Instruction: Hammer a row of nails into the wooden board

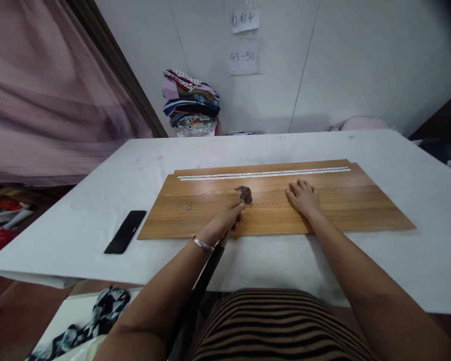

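My left hand (pixel 228 219) is closed around the handle of a claw hammer (pixel 245 194). The hammer's head is over the middle of a wooden board (pixel 199 193), at the left end of a short row of small dark nails (pixel 268 204). My right hand (pixel 303 196) lies on the board to the right of that row, fingers spread and holding nothing. A few loose nails (pixel 187 207) lie on the board's left part. Whether the hammer head touches a nail is too small to tell.
A white tape measure strip (pixel 265 174) runs along the board's far side. The board lies on a white-covered table (pixel 86 185). A black phone (pixel 126 231) is left of the board. Folded clothes (pixel 191 103) are stacked beyond the far edge, against the wall.
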Available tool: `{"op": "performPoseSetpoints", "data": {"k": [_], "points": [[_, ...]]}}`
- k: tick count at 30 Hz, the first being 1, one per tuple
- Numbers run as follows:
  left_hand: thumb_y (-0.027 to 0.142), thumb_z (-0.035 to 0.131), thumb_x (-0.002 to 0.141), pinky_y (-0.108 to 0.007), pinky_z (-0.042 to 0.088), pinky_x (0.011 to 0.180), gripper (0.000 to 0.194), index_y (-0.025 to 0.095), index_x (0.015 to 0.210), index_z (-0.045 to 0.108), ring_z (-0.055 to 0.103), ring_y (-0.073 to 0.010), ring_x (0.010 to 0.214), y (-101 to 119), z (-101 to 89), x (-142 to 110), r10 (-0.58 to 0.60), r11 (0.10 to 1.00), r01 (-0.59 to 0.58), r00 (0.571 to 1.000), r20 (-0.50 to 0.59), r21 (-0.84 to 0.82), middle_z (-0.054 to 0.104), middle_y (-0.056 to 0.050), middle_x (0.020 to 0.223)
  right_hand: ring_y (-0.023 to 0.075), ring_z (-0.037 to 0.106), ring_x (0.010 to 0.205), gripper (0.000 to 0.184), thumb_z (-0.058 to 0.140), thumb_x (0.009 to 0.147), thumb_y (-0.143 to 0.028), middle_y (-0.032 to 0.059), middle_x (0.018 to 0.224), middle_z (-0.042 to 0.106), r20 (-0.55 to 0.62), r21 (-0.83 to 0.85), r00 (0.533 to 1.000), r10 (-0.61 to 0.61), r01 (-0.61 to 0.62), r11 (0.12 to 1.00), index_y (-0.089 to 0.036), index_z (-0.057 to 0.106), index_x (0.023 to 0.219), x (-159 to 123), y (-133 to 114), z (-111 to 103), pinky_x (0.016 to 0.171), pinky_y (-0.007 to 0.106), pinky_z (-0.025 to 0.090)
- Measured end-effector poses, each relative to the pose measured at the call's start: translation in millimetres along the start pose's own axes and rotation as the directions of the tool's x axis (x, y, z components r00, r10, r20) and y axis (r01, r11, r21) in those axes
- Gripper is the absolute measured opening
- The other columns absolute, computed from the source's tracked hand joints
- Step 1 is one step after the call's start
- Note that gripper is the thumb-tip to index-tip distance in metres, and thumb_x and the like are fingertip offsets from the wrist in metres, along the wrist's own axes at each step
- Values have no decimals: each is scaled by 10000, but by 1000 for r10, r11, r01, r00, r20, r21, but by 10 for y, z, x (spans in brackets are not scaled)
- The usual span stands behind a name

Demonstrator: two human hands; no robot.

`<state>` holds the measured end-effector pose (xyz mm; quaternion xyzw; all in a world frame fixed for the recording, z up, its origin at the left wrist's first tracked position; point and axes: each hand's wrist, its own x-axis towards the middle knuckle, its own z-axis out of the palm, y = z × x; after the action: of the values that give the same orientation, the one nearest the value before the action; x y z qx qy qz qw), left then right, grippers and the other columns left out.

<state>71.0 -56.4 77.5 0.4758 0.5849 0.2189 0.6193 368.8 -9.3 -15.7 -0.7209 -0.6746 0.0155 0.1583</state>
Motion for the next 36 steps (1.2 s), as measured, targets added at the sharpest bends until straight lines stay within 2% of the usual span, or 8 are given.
{"op": "performPoseSetpoints", "data": {"k": [9,15,36], "points": [[488,544,931,-194,302,427,310,184,988,558,382,-58,444,17,5,-12,12,1000,-12,1000,3,-10,483,61,644,317,443,1304,444,380,981,-450,150,1342,609,-3,8,1000,0,0,1000,-229,675,1228,-3,2,-3,1053,520,315],[432,489,962,-197,312,424,260,181,996,547,384,-62,442,9,4,-19,16,1000,-16,1000,8,0,476,60,645,307,452,1301,453,368,991,-453,149,1371,598,5,-2,1000,-5,5,1000,-219,672,1232,-4,-4,-16,1057,505,316],[511,556,920,-190,300,423,331,185,980,557,379,-57,451,-19,-7,38,8,1000,-8,1000,-1,-16,478,59,646,313,451,1319,438,382,981,-430,153,1372,599,1,16,1000,3,-3,1000,-220,673,1233,-2,-7,-19,1071,521,315]]}}
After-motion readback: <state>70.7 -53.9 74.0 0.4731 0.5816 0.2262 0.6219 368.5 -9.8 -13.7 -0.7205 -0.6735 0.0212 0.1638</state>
